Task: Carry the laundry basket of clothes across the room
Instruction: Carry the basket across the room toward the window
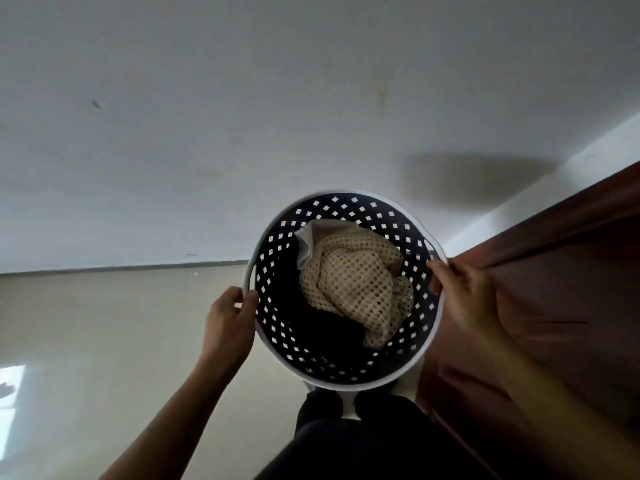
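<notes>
Round dark perforated plastic laundry basket (427, 344) with white rim, holding cream mesh cloth (356, 289) and dark garments, is held above the floor, left hand (230, 317) and right hand (464, 289) clasping opposite rim edges; risk: striking adjacent brown wooden panel (554, 289), causing tilt.

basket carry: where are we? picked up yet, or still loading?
Done: the cream mesh garment and dark clothes are already in the laundry basket.
In hand: left hand and right hand each grip opposite sides of the rim, close to the wall and beside the wooden door.
Left: no set-down spot is in view, so the carry isn't visibly finished.
</notes>
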